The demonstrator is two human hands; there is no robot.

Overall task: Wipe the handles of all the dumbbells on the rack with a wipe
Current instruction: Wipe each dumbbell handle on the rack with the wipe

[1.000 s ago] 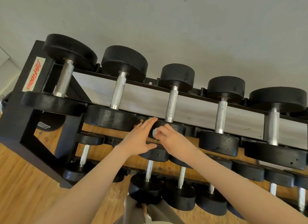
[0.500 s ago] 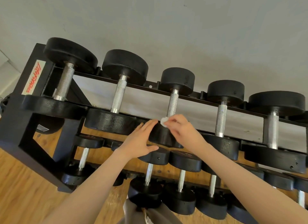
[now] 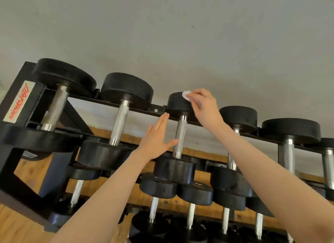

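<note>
Right hand (image 3: pixel 204 105) pinches wipe (image 3: pixel 186 94) on dumbbell (image 3: pixel 180 134) head — left hand (image 3: pixel 157 139) flat, fingers straight.

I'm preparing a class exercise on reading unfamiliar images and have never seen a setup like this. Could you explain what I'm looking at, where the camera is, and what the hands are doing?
There is no machine here: the one view comes from a camera worn on a person's head, looking forward and down at their own bare arms. In front stands a black rack holding rows of dumbbells, black weights joined by metal handles. The right hand pinches a small white wipe against the far weight of the third dumbbell in the top row. The left hand is open, fingers straight, beside that dumbbell's handle, its thumb at the metal. Behind are a grey wall and a wooden floor.
</note>
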